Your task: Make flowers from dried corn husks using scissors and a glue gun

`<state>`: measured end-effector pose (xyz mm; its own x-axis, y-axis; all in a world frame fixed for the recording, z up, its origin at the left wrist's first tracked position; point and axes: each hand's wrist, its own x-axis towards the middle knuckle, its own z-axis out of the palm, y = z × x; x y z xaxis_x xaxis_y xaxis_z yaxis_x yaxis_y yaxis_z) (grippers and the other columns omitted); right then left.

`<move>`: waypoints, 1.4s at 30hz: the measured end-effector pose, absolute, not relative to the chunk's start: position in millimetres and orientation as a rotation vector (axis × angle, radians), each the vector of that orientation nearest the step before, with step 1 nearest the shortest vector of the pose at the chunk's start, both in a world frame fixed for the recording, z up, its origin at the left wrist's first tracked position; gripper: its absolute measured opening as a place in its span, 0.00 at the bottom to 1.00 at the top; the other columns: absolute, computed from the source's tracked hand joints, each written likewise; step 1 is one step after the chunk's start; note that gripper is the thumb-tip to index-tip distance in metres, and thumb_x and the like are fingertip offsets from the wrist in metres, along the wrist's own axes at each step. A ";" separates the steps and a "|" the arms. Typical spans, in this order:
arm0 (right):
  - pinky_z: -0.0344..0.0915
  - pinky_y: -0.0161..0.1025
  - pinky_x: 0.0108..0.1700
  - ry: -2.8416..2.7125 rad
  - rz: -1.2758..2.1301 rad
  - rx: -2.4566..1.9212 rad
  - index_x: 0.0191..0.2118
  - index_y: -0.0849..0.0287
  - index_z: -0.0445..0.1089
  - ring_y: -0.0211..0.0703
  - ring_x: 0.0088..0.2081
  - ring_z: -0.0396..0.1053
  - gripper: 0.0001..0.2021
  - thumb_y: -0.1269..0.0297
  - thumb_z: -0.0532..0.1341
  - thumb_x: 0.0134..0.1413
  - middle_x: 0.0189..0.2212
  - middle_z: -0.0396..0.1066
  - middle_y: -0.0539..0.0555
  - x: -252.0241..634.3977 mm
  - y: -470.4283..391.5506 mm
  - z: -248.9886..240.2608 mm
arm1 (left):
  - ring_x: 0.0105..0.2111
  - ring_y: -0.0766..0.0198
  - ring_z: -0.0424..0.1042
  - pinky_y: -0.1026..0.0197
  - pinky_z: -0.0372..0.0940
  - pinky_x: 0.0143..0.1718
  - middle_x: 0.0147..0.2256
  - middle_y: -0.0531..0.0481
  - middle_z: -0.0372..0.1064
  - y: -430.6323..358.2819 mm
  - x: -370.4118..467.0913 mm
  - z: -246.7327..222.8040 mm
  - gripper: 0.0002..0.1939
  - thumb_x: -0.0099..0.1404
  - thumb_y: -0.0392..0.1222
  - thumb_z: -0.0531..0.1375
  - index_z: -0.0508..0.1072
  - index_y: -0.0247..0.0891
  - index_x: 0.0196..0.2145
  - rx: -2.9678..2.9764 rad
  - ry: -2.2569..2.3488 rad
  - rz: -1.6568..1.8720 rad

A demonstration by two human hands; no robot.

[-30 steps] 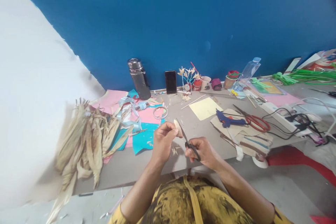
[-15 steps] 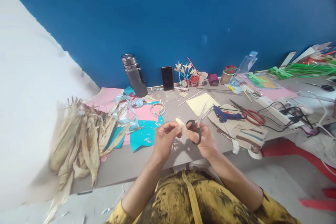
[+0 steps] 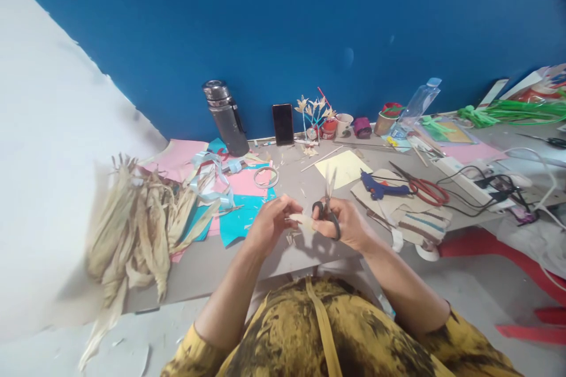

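Between my hands is a small pale piece of husk (image 3: 302, 221), lying roughly level. My right hand (image 3: 347, 224) pinches its right end between thumb and finger, and also has black-handled scissors (image 3: 329, 188) hooked on its fingers, blades pointing up and away from me. My left hand (image 3: 274, 221) is at the other end of the piece, fingers curled with a small gap between thumb and fingers; contact at the fingertips is hard to make out. Dried husks (image 3: 148, 230) hang over the table's left side.
Teal paper (image 3: 241, 221), pink paper and a tape ring (image 3: 266, 177) lie left of my hands. A flask (image 3: 227, 123), phone (image 3: 283, 125) and husk flowers (image 3: 313, 111) stand at the wall. Rightward are a blue glue gun (image 3: 382, 188), red-handled scissors (image 3: 427, 191) and a power strip (image 3: 464, 182).
My left hand has loosened its pinch and shifted slightly left. The piece has tipped from upright to nearly level. In my right hand the scissors have turned more upright.
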<state>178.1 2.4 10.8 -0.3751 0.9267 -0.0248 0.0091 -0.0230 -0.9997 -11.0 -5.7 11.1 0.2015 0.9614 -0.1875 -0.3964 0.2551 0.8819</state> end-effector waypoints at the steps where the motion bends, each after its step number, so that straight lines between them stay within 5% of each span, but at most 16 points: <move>1: 0.57 0.32 0.26 -1.560 1.524 -1.019 0.28 0.61 0.71 0.34 0.24 0.60 0.09 0.65 0.69 0.39 0.22 0.67 0.47 182.2 4.0 15.2 | 0.24 0.66 0.67 0.64 0.62 0.27 0.25 0.48 0.69 -3.6 -13.6 13.7 0.16 0.54 0.52 0.68 0.76 0.33 0.26 0.879 0.892 1.028; 6: 0.53 0.31 0.24 -1.773 1.545 -1.009 0.30 0.61 0.71 0.32 0.22 0.56 0.08 0.66 0.67 0.42 0.20 0.63 0.44 199.5 12.4 24.5 | 0.23 0.65 0.68 0.64 0.60 0.29 0.20 0.49 0.70 1.5 -15.3 19.6 0.08 0.50 0.41 0.69 0.76 0.34 0.23 1.104 0.882 0.746; 13: 0.56 0.32 0.27 -1.581 1.534 -0.979 0.32 0.61 0.73 0.35 0.25 0.61 0.11 0.61 0.70 0.42 0.24 0.68 0.48 197.8 24.6 11.9 | 0.22 0.66 0.67 0.63 0.59 0.28 0.22 0.48 0.73 -6.1 -7.5 13.2 0.08 0.51 0.42 0.70 0.77 0.36 0.25 1.056 0.818 0.771; 21: 0.53 0.34 0.25 -1.484 1.368 -0.988 0.31 0.62 0.74 0.35 0.23 0.58 0.28 0.36 0.61 0.53 0.25 0.70 0.53 181.6 11.7 -2.4 | 0.25 0.67 0.68 0.62 0.63 0.32 0.22 0.53 0.69 -9.6 -0.2 16.1 0.12 0.50 0.42 0.71 0.72 0.36 0.24 0.728 0.879 1.206; 25: 0.55 0.34 0.26 -1.615 1.516 -0.968 0.30 0.62 0.72 0.37 0.23 0.61 0.33 0.29 0.58 0.50 0.26 0.72 0.54 171.8 -10.4 -14.9 | 0.24 0.69 0.65 0.63 0.62 0.32 0.22 0.56 0.66 -5.9 5.4 17.2 0.13 0.51 0.42 0.71 0.70 0.36 0.24 0.690 0.916 1.374; 42: 0.52 0.33 0.23 -1.626 1.508 -1.027 0.23 0.60 0.69 0.36 0.22 0.58 0.27 0.37 0.62 0.51 0.20 0.70 0.53 164.3 -16.7 -20.1 | 0.24 0.66 0.68 0.62 0.64 0.32 0.22 0.54 0.68 -3.8 12.4 14.3 0.10 0.53 0.42 0.67 0.70 0.37 0.24 0.825 1.047 1.455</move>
